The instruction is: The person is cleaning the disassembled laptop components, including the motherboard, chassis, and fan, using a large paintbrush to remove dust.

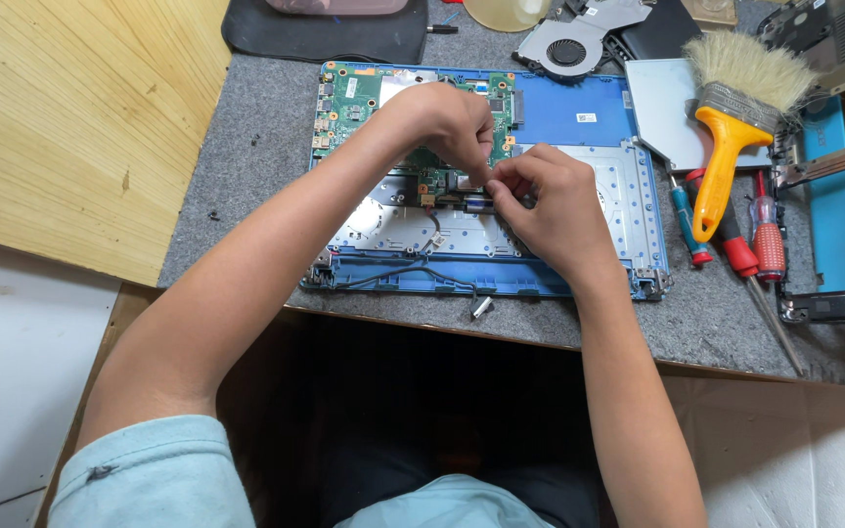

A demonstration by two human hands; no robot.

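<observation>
An opened blue laptop base lies on a grey mat, its green circuit board at the upper left and a perforated metal plate across the middle. My left hand rests over the board, fingertips pinched down at a small connector near the board's lower edge. My right hand meets it there, fingers pinched on the same small part. What lies between the fingertips is too small to tell. A loose black cable runs along the front edge of the base.
To the right lie a paintbrush with an orange handle, several red and blue screwdrivers, a silver drive. A cooling fan and a black pad sit behind. Wooden board at left.
</observation>
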